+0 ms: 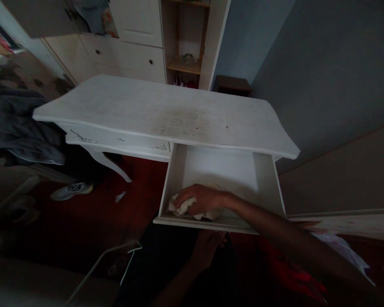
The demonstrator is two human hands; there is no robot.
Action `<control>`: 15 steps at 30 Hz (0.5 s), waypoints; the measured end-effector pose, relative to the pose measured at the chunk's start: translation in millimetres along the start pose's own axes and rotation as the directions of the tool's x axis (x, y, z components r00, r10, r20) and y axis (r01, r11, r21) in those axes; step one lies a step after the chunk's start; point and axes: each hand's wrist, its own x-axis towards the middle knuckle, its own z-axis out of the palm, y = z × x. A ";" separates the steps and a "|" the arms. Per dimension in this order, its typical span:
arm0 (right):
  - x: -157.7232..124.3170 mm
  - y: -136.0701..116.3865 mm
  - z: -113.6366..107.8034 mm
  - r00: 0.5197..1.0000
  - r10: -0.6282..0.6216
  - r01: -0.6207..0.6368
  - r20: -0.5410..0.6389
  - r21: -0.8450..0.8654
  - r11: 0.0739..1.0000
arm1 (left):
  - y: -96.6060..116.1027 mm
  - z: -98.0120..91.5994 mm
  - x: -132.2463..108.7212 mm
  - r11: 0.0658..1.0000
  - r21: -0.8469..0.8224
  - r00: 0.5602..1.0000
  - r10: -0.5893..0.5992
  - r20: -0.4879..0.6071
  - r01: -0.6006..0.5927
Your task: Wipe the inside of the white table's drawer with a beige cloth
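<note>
A pale, crumpled cloth (208, 214) lies on the floor of the pulled-out drawer (219, 164), near its front left corner. My right hand (200, 198) is closed over the cloth and presses it down inside the drawer; the forearm crosses the drawer's right part. Just below the drawer front, in shadow, is my left hand (208, 247). Its fingers are mostly hidden and dark, so whether they grip the drawer's edge does not show. The white desk (131, 100) above has a stained patch in the middle of its top.
Behind the desk stands a white cabinet (137, 25) with open shelves. Dark grey clothing (19, 123) is heaped at the left. A shoe (72, 190) lies on the red-brown floor, a white cable (99, 260) runs at lower left, and red fabric (288, 268) lies at lower right.
</note>
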 end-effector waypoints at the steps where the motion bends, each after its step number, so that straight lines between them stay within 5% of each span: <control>1: -10.1 4.0 -2.9 1.000 -0.012 0.012 0.000 0.066 0.998 | -0.8 -0.1 -0.1 1.000 0.009 1.000 -0.001 -0.006 0.001; 7: -91.9 17.2 -16.7 0.997 0.025 -0.010 -0.068 0.204 0.979 | -5.1 -0.4 0.9 1.000 0.012 1.000 0.006 -0.017 -0.005; 15: -174.0 3.5 -24.9 0.955 0.242 -0.253 -0.170 -0.042 0.967 | 0.0 -2.1 1.4 1.000 0.029 1.000 0.007 0.003 -0.007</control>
